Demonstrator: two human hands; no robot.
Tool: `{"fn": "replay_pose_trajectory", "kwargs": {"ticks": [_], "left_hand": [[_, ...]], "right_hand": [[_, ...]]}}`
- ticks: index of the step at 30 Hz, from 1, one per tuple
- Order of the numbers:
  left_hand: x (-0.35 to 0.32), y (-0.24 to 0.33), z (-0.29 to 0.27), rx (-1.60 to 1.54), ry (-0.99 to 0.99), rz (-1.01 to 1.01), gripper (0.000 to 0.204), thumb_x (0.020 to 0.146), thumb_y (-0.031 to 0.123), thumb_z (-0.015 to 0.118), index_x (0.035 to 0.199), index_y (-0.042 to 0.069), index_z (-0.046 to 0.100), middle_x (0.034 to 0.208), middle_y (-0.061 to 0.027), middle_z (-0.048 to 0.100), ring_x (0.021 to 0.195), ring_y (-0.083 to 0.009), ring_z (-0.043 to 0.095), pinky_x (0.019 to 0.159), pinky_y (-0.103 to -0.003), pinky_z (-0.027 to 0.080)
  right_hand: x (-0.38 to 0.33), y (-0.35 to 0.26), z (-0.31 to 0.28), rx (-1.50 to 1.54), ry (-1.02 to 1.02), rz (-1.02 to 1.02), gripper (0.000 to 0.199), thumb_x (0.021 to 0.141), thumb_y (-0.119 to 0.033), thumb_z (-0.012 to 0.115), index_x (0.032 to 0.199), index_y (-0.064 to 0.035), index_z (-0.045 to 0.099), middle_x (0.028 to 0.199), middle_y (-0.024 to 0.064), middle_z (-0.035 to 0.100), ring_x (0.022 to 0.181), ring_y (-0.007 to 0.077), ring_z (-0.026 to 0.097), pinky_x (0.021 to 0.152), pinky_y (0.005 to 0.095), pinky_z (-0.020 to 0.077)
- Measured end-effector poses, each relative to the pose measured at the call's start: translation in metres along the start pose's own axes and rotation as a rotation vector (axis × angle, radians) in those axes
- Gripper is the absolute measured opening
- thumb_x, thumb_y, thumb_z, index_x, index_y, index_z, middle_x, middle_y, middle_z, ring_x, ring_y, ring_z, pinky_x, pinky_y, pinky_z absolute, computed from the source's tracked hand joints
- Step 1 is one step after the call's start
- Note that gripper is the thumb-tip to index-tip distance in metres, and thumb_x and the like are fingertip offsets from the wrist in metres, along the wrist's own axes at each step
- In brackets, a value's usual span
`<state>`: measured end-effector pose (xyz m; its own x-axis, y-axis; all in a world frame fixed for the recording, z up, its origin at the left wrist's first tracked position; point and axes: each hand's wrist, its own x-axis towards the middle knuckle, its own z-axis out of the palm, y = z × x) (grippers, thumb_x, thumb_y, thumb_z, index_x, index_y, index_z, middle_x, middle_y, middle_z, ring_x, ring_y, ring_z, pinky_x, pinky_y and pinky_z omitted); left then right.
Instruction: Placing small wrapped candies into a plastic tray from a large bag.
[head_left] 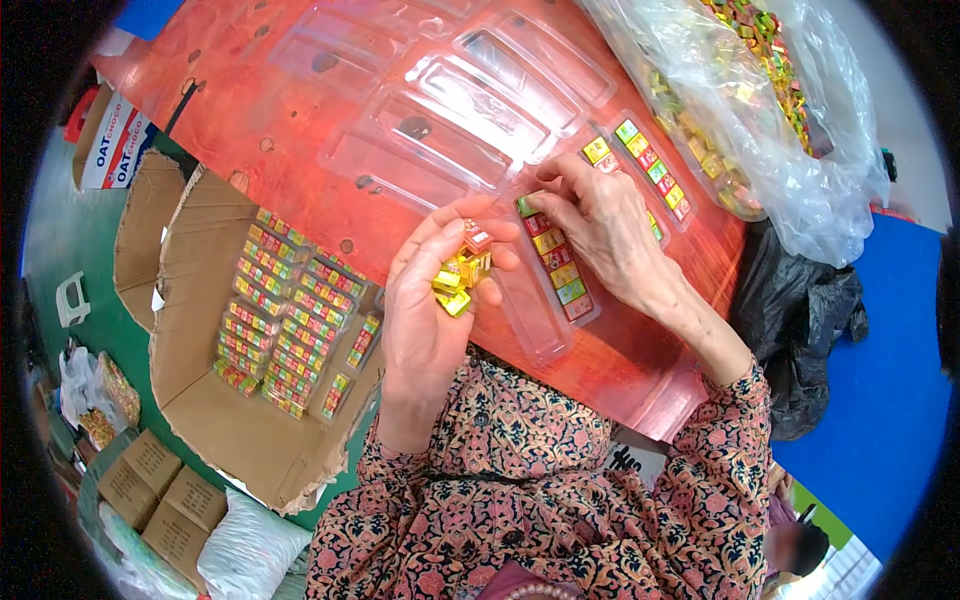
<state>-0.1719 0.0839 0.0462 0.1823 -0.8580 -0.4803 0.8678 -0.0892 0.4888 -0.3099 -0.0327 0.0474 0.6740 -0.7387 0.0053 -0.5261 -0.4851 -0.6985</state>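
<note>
A red table (300, 110) with a worn, spotted top is filling the upper part of the head view, and it is standing over a green floor on the person's left and a blue one on the right. The left hand (430, 300) is curling palm-up over the near edge of the table, its fingers closing loosely round a small heap of foil-wrapped cubes (458, 280), mostly gold with one red piece lying on top near the thumb. The right hand (600, 225) is lying just beside it, palm down, with its fingertips bending onto a clear plastic tray (555, 270) and pressing on the upper end of a row of coloured cubes sitting in the tray; whether it is pinching one cube there I cannot tell. A second tray (650, 165) with a like row is lying just beyond the right hand. Several empty clear trays (450, 120) are overlapping one another farther up the table. At the far right corner a clear plastic bag (770, 110) holding many more cubes is slumping over the edge, above a black bag (800, 320). Down on the person's left, an open cardboard box (220, 400) is holding filled trays (290, 310) stacked in rows.
</note>
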Motion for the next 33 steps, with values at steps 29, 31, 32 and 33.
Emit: {"fn": "replay_pose_trajectory", "kwargs": {"ticks": [29,31,32,33], "left_hand": [[0.0,-0.004,-0.001,0.013,-0.006,0.003,0.028,0.09,0.014,0.041,0.112,-0.002,0.05,0.095,-0.0157,0.061,0.075,-0.0159,0.06,0.051,-0.02,0.048],[-0.001,-0.003,-0.001,0.013,0.0,-0.002,0.029,0.09,0.014,0.041,0.112,-0.002,0.049,0.095,-0.0156,0.061,0.075,-0.0158,0.06,0.051,-0.02,0.047],[-0.002,-0.003,-0.002,0.012,0.01,-0.004,0.029,0.09,0.014,0.041,0.113,-0.002,0.049,0.095,-0.0155,0.061,0.074,-0.0156,0.06,0.052,-0.02,0.047],[-0.001,-0.003,-0.003,0.014,0.011,-0.005,0.029,0.09,0.014,0.041,0.113,-0.002,0.049,0.095,-0.0155,0.061,0.074,-0.0156,0.06,0.052,-0.02,0.047]], "right_hand": [[-0.041,0.002,-0.011,-0.121,-0.145,-0.031,0.024,0.074,-0.01,0.065,0.095,-0.002,0.057,0.076,0.0128,0.059,0.064,0.0262,0.059,0.057,0.0347,0.0451],[-0.04,0.0,-0.012,-0.115,-0.154,0.033,0.024,0.074,-0.01,0.065,0.095,-0.002,0.057,0.077,0.013,0.059,0.066,0.0272,0.059,0.058,0.0351,0.0455],[-0.039,0.0,-0.012,-0.106,-0.167,0.094,0.024,0.074,-0.01,0.064,0.096,-0.002,0.057,0.078,0.0132,0.059,0.068,0.0281,0.059,0.059,0.0356,0.0458],[-0.038,0.0,-0.011,-0.104,-0.166,0.095,0.024,0.074,-0.01,0.064,0.096,-0.002,0.057,0.078,0.0132,0.059,0.068,0.0281,0.059,0.059,0.0356,0.0458]]}}
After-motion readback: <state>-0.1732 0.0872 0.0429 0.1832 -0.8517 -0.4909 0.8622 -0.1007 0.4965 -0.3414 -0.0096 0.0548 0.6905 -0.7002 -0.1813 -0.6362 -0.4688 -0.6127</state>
